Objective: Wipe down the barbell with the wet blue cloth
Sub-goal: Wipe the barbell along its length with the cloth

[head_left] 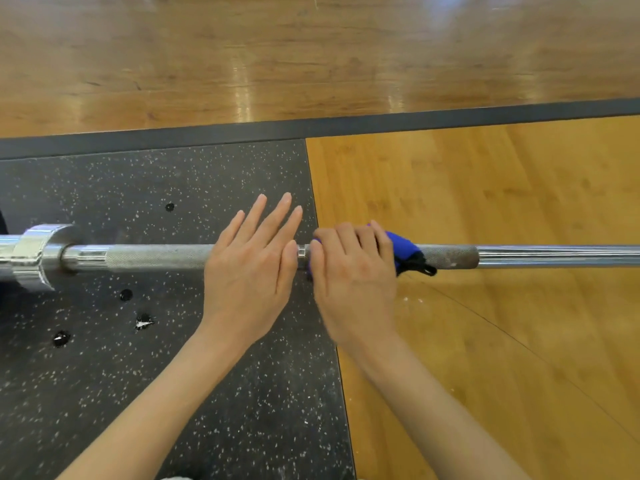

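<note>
Barbell (pixel 159 256) lies left to right across speckled rubber mat (pixel 138 375) and wooden floor (pixel 485 341). Right hand (pixel 353 275) curled over shaft, wrapping blue cloth (pixel 401 247) around it, just right of mat edge. Left hand (pixel 249 265) rests flat on knurled part, fingers (pixel 277 216) straight, holding nothing. Judgement: bar heavy, stiff, may roll; flat palm steadies it. Cloth soft, wet, grips knurling, slides easier on smooth chrome. Dark wet spots on mat. No containers visible.

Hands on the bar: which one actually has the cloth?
The right hand: its fingers curl round the blue cloth, wrapped on the barbell. The left hand lies flat on the bar with straight fingers, holding nothing.
</note>
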The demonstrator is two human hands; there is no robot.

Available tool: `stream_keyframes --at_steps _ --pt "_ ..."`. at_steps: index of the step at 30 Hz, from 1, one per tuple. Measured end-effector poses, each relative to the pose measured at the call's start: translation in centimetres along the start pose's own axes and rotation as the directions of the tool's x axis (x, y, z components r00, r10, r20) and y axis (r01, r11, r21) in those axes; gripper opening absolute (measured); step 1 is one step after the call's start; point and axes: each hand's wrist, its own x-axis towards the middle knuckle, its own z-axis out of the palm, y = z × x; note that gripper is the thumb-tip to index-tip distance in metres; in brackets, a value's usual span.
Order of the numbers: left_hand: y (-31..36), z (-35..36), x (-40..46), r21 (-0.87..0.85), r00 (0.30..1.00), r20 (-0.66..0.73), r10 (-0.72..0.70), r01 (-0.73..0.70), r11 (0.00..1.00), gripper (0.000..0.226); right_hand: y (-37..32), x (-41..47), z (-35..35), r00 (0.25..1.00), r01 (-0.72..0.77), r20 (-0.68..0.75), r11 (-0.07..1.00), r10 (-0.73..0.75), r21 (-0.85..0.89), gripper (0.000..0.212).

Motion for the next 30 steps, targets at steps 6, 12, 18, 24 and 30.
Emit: stream_keyframes --at_steps 6,12,18,24,30 --pt "1.0 -0.6 -2.2 -0.022 1.000 0.013 -0.014 0.014 1.000 0.054 1.6 -2.3 -1.8 0.985 -0.173 0.018 0.985 0.174 -0.023 0.038" --pt "1.7 -1.3 -4.5 -0.051 0.999 0.038 -0.006 0.008 0.999 0.058 4.3 -4.1 -2.6 0.997 0.044 0.056 0.999 -0.044 0.000 0.036" --pt "2.4 -1.5 -6.4 -0.053 0.998 0.060 -0.033 0.037 0.998 0.057 -0.3 -5.7 -2.0 0.998 -0.023 0.060 1.000 0.023 0.011 0.037" --pt "2.6 -2.4 -8.1 -0.082 0.994 0.109 0.009 0.000 0.997 0.055 3.4 -7.5 -4.1 0.993 -0.116 0.046 0.992 0.113 0.055 0.039" --pt "2.5 -2.9 -6.2 -0.064 0.995 0.098 0.006 0.000 0.998 0.057 1.2 -8.9 -3.9 0.988 -0.148 0.042 0.986 0.146 0.075 0.032"
